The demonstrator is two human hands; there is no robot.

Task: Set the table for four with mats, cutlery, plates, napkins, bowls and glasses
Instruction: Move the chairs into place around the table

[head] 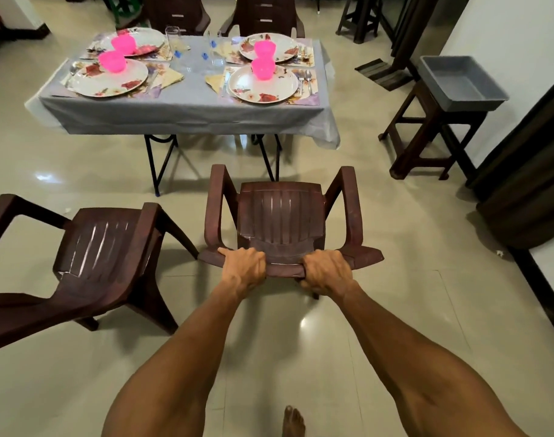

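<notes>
A brown plastic chair stands on the floor in front of me, facing the table. My left hand and my right hand both grip the top edge of its backrest. Beyond it is the table under a grey cloth. On it lie floral mats, each with a flowered plate and a pink bowl on top. Cutlery lies beside the plates, folded napkins sit near the middle, and clear glasses stand at the centre.
A second brown chair stands to my left, angled away. Two more chairs sit at the table's far side. A grey tray rests on a wooden stool at the right by the wall. My bare foot shows below.
</notes>
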